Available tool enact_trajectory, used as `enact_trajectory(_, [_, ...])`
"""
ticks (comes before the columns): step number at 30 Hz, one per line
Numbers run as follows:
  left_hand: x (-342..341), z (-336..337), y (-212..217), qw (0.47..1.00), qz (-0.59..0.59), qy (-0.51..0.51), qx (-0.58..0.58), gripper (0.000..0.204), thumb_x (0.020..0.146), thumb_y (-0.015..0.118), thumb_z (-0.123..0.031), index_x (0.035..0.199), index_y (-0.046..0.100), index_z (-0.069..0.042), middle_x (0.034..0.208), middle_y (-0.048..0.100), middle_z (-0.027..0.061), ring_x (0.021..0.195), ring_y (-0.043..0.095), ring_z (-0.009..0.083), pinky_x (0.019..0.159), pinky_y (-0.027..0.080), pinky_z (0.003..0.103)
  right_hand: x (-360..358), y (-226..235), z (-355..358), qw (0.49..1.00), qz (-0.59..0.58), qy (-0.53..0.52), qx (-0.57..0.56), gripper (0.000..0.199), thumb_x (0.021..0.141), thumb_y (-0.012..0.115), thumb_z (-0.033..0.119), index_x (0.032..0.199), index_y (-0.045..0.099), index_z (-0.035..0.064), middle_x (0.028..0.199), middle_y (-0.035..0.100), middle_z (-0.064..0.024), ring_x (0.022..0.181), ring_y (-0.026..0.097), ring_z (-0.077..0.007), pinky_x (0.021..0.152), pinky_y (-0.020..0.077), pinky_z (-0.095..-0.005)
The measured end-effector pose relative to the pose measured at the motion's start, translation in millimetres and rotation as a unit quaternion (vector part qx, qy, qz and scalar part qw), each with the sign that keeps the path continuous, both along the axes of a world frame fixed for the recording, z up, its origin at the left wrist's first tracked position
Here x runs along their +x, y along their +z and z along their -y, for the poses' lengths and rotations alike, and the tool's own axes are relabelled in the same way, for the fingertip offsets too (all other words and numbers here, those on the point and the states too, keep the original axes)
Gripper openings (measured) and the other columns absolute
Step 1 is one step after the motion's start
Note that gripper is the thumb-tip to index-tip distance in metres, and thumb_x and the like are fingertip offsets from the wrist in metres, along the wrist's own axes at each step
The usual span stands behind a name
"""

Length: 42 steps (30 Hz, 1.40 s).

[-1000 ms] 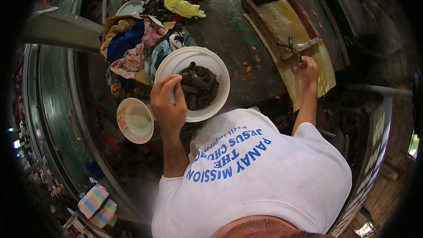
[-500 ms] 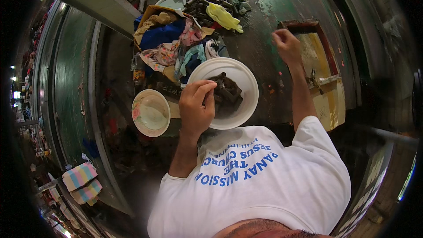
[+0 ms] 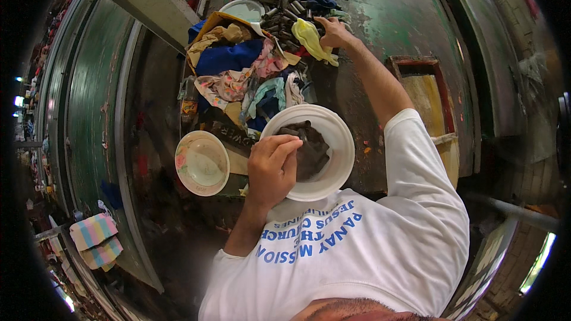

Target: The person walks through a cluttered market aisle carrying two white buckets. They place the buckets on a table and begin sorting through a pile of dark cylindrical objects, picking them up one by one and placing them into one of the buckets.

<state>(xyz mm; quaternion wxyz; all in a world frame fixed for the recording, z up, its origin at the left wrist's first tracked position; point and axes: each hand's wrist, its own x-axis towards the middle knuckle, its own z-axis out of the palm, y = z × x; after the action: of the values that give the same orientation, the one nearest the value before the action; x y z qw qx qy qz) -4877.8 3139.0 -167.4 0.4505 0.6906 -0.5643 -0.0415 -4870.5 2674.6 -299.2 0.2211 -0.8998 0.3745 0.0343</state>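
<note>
My left hand is closed in a pinch above the left side of a white plastic tub. Whatever sits between its fingertips, if anything, is too small to make out. Inside the tub lies a heap of dark, greasy-looking pieces. My right arm stretches far forward, and my right hand has its fingers extended at the right edge of a pile of short dark metal cylinders. A limp yellow cloth or glove lies right beside that hand, against the pile.
A cardboard box overflows with coloured rags left of centre. Near my left hand stands a shallow floral bowl. Behind the box is a pale round lid or dish. A red-edged wooden frame lies at the right.
My right hand has swung forward and left from above the wooden frame to the cylinder pile beside the yellow cloth. My left hand stays pinched over the tub. The view has shifted slightly.
</note>
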Motion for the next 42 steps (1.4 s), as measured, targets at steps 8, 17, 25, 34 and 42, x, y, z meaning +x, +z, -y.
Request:
enact_trajectory(8, [5.0, 7.5, 6.9, 0.999, 0.004, -0.018, 0.027, 0.023, 0.092, 0.077, 0.001, 0.113, 0.078, -0.009, 0.112, 0.079, 0.0065, 0.103, 0.073, 0.0299, 0.091, 0.055, 0.044, 13.5, 20.3, 10.5, 0.993, -0.098, 0.055, 0.018, 0.103, 0.072, 0.087, 0.034, 0.166, 0.045, 0.0313, 0.161, 0.043, -0.0338, 0.145, 0.046, -0.0575, 0.117, 0.0441, -0.0688])
enact_trajectory(17, [6.1, 10.7, 8.8, 0.999, 0.015, -0.023, 0.027, 0.023, 0.092, 0.077, 0.001, 0.113, 0.078, -0.009, 0.112, 0.079, 0.0064, 0.103, 0.073, 0.0298, 0.090, 0.054, 0.044, 2.4, 1.3, 7.9, 0.995, -0.023, 0.092, -0.031, 0.074, 0.076, 0.084, 0.034, 0.145, 0.066, 0.0156, 0.133, 0.070, -0.0302, 0.136, 0.059, -0.0487, 0.108, 0.0523, -0.0615])
enact_trajectory(25, [0.8, 0.3, 8.1, 1.000, -0.007, -0.011, 0.021, 0.022, 0.093, 0.077, 0.002, 0.112, 0.079, -0.008, 0.113, 0.080, 0.0084, 0.104, 0.074, 0.0319, 0.095, 0.056, 0.044, -22.4, -9.3, 16.0, 0.985, 0.111, -0.043, 0.127, 0.097, 0.075, 0.098, 0.034, 0.158, 0.058, 0.0054, 0.145, 0.069, -0.0233, 0.130, 0.069, -0.0400, 0.084, 0.0686, -0.0515])
enact_trajectory(34, [0.7, 0.2, 4.3, 1.000, -0.008, -0.002, -0.015, 0.017, 0.094, 0.075, -0.001, 0.110, 0.076, -0.007, 0.109, 0.079, 0.0074, 0.105, 0.074, 0.0322, 0.095, 0.056, 0.046, -41.4, 4.9, 6.0, 0.772, 0.441, -0.222, 0.399, 0.038, 0.096, 0.091, 0.025, 0.120, 0.066, 0.0116, 0.122, 0.073, -0.0038, 0.115, 0.073, -0.0196, 0.098, 0.0665, -0.0467])
enact_trajectory(42, [3.7, -4.9, -7.8, 0.997, -0.065, 0.010, -0.050, 0.043, 0.103, 0.069, -0.006, 0.144, 0.060, -0.003, 0.144, 0.063, 0.0222, 0.129, 0.064, 0.0416, 0.106, 0.055, 0.047, -88.3, 80.0, -30.4, 0.756, 0.488, -0.080, 0.429, 0.034, 0.100, 0.086, 0.022, 0.120, 0.060, 0.0156, 0.117, 0.068, -0.0008, 0.112, 0.071, -0.0148, 0.093, 0.0657, -0.0406])
